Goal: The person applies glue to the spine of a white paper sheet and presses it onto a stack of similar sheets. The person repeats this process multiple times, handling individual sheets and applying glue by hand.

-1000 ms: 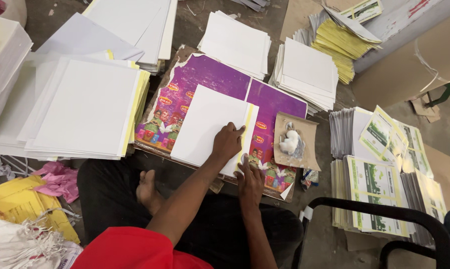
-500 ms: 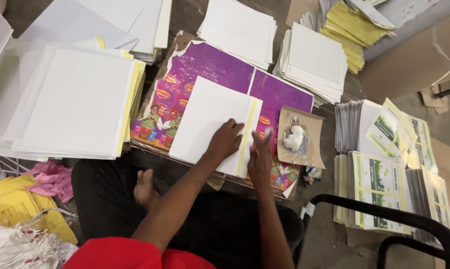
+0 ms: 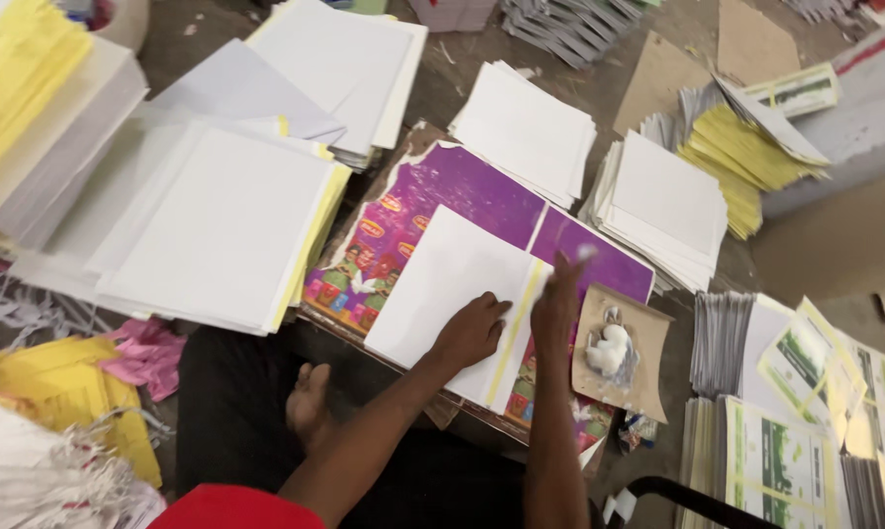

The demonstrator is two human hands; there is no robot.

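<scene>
A small stack of white sheets (image 3: 442, 284) with a yellow strip (image 3: 519, 323) along its right edge lies on a purple printed board (image 3: 462, 186) in front of me. My left hand (image 3: 472, 333) presses down on the stack near that edge, fingers curled. My right hand (image 3: 557, 304) is blurred, its fingers stretched out over the yellow strip and the board, with a pale smear at a fingertip. Just right of it lies a brown card (image 3: 648, 333) bearing a lump of white paste (image 3: 607, 351).
Stacks of white paper lie at the left (image 3: 207, 225), top (image 3: 340, 59), centre back (image 3: 526, 127) and right (image 3: 668, 206). Yellow sheets (image 3: 732, 157) and green printed sheets (image 3: 786, 460) are at the right. A bare foot (image 3: 310, 397) and a black frame (image 3: 697, 495) are near me.
My right hand has slid away from me along the yellow strip, from the stack's near corner to its far end. The left hand stays pressed on the sheets.
</scene>
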